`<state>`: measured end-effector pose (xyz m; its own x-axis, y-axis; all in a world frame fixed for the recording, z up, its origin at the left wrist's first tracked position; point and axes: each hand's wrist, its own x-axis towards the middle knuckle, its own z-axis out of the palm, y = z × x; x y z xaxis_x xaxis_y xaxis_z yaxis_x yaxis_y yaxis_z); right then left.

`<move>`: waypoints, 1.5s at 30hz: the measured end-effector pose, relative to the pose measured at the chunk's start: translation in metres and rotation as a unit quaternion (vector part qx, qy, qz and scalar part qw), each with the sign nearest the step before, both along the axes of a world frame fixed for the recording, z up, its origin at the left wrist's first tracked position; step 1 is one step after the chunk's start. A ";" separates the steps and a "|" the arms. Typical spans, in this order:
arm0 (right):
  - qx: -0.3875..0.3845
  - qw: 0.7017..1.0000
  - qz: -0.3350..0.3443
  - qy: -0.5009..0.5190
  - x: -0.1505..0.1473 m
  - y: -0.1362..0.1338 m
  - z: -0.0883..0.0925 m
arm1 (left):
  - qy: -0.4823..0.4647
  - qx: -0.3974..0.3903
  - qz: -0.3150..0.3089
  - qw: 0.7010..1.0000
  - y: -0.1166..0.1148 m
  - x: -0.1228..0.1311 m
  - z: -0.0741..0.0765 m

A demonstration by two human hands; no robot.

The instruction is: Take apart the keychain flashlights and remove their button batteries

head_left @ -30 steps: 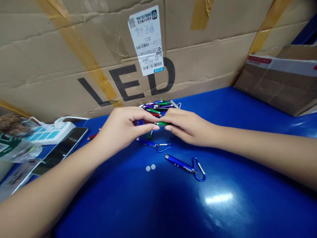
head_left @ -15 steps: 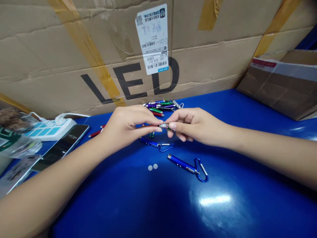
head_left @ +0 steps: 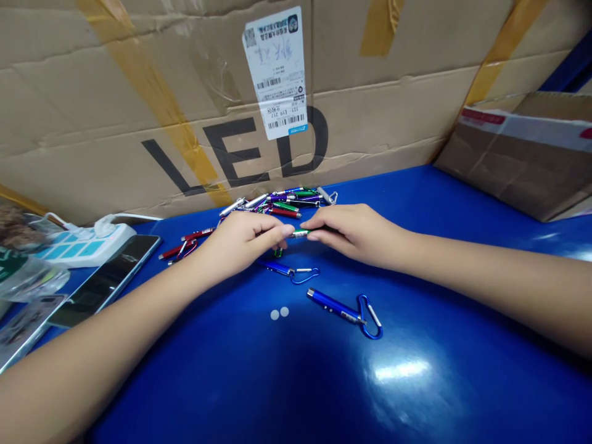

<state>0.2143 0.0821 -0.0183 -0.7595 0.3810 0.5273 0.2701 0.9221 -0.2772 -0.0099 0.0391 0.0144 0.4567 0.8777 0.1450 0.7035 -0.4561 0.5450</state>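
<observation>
Between my hands, above the blue table, is a small green keychain flashlight [head_left: 300, 234] with a silver label band. Thumb and fingers of my left hand [head_left: 252, 240] pinch its left end, and a green clip shows below those fingertips. My right hand [head_left: 346, 229] grips the other end, hiding part of the barrel. Nearer to me lies a blue flashlight [head_left: 333, 304] with a carabiner clip. A second blue flashlight [head_left: 276, 266] rests just below my left hand, partly covered by it. Two small whitish discs [head_left: 279, 313] lie side by side on the table.
Several colored flashlights [head_left: 284, 205] are heaped behind my hands against a large LED carton [head_left: 370, 123]. Red flashlights [head_left: 178, 249] lie beside my left forearm. At the left are a phone [head_left: 106, 280] and a power strip [head_left: 87, 243]. Another carton [head_left: 518, 160] stands at the right.
My left thumb now lies higher along the flashlight's end, and my right fingers have closed from a looser curl. The view has shifted slightly, showing more of the heap.
</observation>
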 end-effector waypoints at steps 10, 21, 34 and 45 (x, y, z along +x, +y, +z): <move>0.144 0.989 0.002 0.035 0.000 0.002 -0.010 | -0.150 -0.241 0.033 0.958 -0.002 0.003 -0.003; -0.021 0.998 -0.032 0.048 0.002 -0.007 0.001 | -0.016 -0.012 -0.022 1.000 -0.008 0.008 -0.001; -0.346 0.938 -0.004 -0.003 -0.002 -0.009 0.017 | 0.136 0.244 -0.128 0.952 -0.003 0.000 -0.005; 0.311 0.936 -0.128 -0.105 0.000 -0.022 0.016 | -0.005 0.070 -0.033 0.997 -0.021 0.018 0.001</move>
